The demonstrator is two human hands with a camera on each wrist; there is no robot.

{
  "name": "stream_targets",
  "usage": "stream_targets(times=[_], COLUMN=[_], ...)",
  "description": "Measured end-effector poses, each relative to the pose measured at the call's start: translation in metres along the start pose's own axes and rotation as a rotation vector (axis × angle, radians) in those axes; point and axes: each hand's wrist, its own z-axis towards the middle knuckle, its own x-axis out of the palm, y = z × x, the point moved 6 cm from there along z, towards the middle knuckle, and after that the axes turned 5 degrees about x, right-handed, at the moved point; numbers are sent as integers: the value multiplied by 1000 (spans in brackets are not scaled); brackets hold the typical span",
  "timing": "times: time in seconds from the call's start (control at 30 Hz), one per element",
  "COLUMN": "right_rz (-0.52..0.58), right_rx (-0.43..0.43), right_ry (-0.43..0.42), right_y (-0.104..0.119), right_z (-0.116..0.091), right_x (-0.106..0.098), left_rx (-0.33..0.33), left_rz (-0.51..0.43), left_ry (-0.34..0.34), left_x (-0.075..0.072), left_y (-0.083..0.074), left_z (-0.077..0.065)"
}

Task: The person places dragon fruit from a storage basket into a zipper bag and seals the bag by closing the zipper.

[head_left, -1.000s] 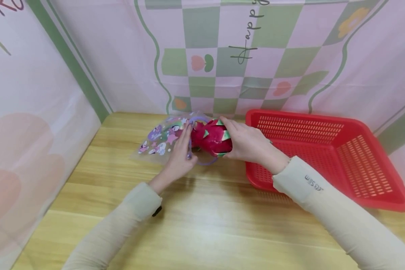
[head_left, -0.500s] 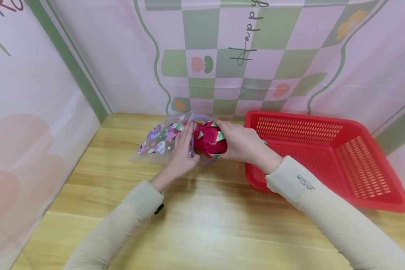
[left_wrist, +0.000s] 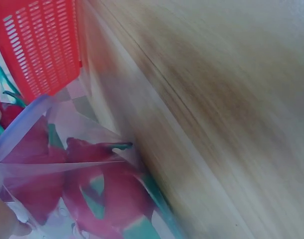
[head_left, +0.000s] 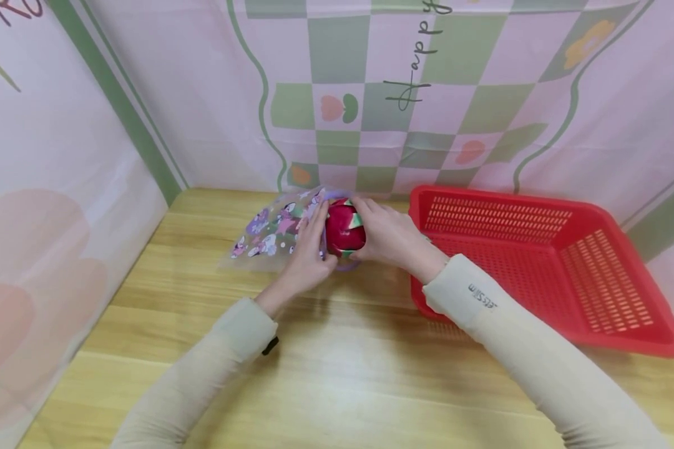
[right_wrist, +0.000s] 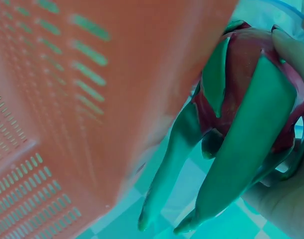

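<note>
My right hand [head_left: 390, 237] grips a dragon fruit [head_left: 346, 229], red with green scales, from its right side. Long green scales [right_wrist: 246, 134] stick out past the fingers in the right wrist view. My left hand [head_left: 309, 255] holds the mouth of a clear plastic bag [head_left: 269, 234], with fingers along the top and thumb at the near side. The bag has purple cartoon prints and a purple band at its mouth. The fruit's far end is hidden at the mouth behind the left fingers. Through the plastic, the left wrist view shows red dragon fruit [left_wrist: 112, 199] inside.
A red perforated basket [head_left: 539, 249] stands right of the hands, its left wall close to the right wrist. The wooden table [head_left: 337, 374] spreads in front. A patterned cloth [head_left: 393, 93] hangs behind the table, and another cloth covers the left side.
My right hand has moved left with the dragon fruit, bringing it further into the bag's mouth. The left hand stays at the mouth, shifting slightly right.
</note>
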Motion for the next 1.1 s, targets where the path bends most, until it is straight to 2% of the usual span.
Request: stream_targets(times=[0.23,0.43,0.6,0.87,0.93,1.1], right_rz=[-34,-70,-65,-114,-123,-165], right_rx=[33,47,15,-81,-89,-81], right_ry=[8,33,16,-39,-29,65], right_y=[9,16,18,20,20,18], right_z=[8,11,11,13,13,13], right_x=[7,17,22,25,27,35], left_rx=[-24,-15,-20,-38,-36,-37], left_rz=[-81,-61,-45,-63,-62,-54], left_ry=[-33,-40,-33,-39,-37,3], left_x=[-4,-6,-6,-6,-5,2], left_y=[1,-1,1,3,3,5], left_z=[-1,-1,-4,-6,-7,-11])
